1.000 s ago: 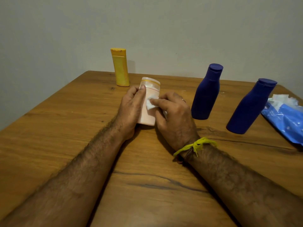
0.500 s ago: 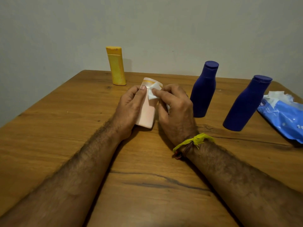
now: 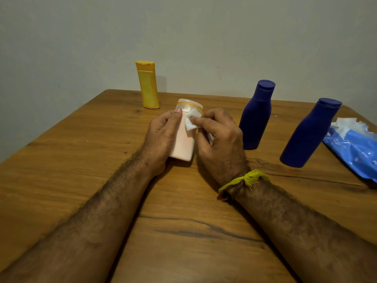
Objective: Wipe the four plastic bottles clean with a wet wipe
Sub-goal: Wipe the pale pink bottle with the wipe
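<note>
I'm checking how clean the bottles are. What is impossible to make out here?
Head view only:
- Pink bottle: sides covered by left hand and right hand; back faces away.
- Wipe: mostly inside the right hand.
- Wipe pack: cut off by the right edge.
- Dirt or residue: too small to see.

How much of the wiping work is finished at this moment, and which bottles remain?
Nothing shows as finished; cleanliness cannot be judged from here. In hand: the left hand grips the pink bottle while the right hand presses a wipe near its cap. Probably left: the yellow bottle and two blue bottles, standing untouched on the table. The wipe pack lies at the right.
</note>
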